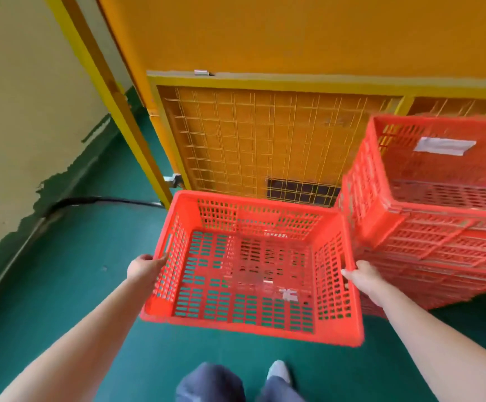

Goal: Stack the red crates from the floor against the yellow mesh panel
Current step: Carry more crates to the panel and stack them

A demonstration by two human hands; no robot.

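Your left hand [144, 266] grips the left rim of an empty red crate [250, 333]; your right hand [362, 275] grips its right rim. The crate is before the yellow mesh panel [250, 140], just left of the stacked crates [439, 242], over the green floor [91, 285].

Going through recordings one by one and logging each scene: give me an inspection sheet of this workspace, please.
Surface: green floor.
Job's things: red crate held in front of the yellow mesh panel; stack of red crates at right, the top one bearing a white label.
Clutter: nothing seen.
Hands: left hand grips the crate's left side; right hand grips its right rim.
Cables: black cable on the floor by the wall.
Surroundings: cream wall with peeling paint, yellow post, orange panel above.
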